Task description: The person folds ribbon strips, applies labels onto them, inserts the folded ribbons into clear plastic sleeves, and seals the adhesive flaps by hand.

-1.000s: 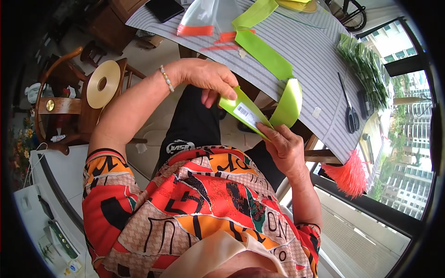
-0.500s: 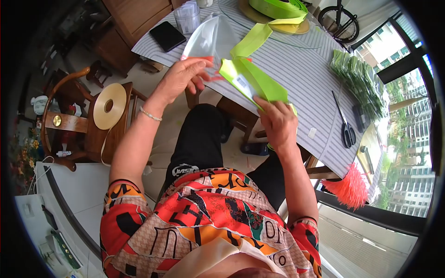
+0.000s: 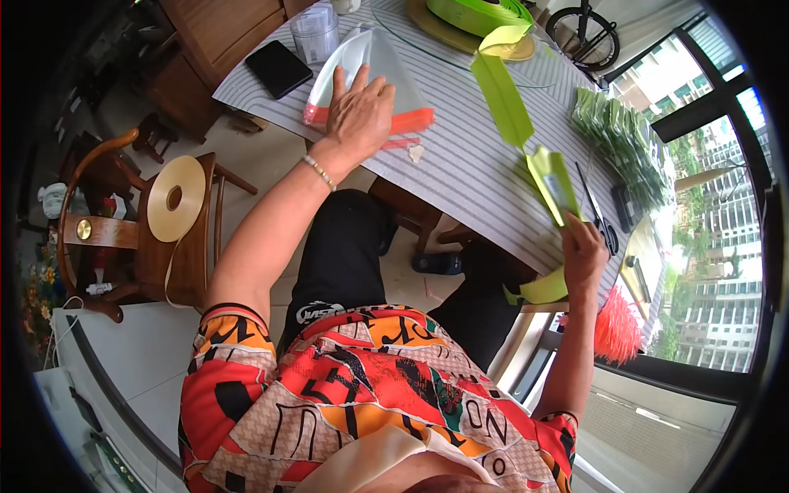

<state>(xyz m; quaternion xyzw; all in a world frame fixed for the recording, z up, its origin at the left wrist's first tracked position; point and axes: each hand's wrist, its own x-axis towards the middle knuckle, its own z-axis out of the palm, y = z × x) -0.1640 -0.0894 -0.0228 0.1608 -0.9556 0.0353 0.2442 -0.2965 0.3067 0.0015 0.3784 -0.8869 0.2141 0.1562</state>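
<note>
My left hand [image 3: 360, 112] lies with spread fingers on a clear plastic bag [image 3: 394, 85] that has an orange-red edge band. Near the table's right front edge, my right hand [image 3: 584, 246] grips a folded lime-green strip [image 3: 552, 182] with a whitish label on it. From that strip a green length [image 3: 503, 97] runs up towards a green roll [image 3: 477, 15] on a round tan disc at the back. Another green piece [image 3: 544, 287] hangs below, beside my right hand.
On the striped table [image 3: 460, 177] are a black phone [image 3: 279, 69], a clear tub [image 3: 316, 34], scissors [image 3: 604, 222] and a stack of green packets [image 3: 618, 144]. A red tassel bundle [image 3: 616, 329] hangs at the right. A tan roll [image 3: 176, 199] rests on the chair at left.
My left hand has let go of the green strip and moved up and left onto the bag. My right hand has carried the strip to the right.
</note>
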